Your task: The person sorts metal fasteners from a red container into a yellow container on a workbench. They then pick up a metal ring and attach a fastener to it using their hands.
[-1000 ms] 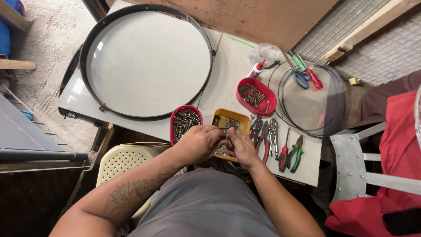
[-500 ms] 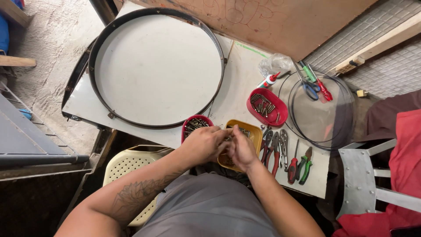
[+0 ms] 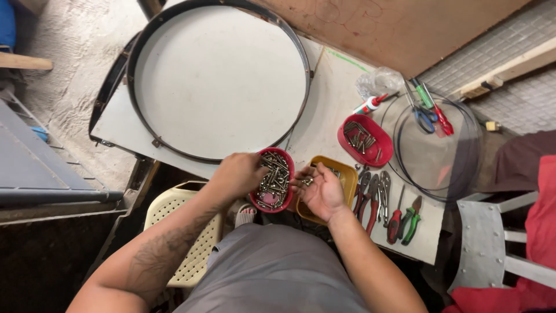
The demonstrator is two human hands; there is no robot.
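Sorting small hardware, by the look of it. Left hand (image 3: 237, 174) curls over the 9 o'clock rim of the red oval tray of screws (image 3: 273, 181), fingers bent into the pile; what they pinch cannot be told. Right hand (image 3: 321, 190) lies palm up, loosely cupped around a few small metal pieces (image 3: 306, 181), above the yellow tray (image 3: 343, 177). Red tray sits at the table's near edge, long axis running 12 to 6. Next move likely needs a fine pinch.
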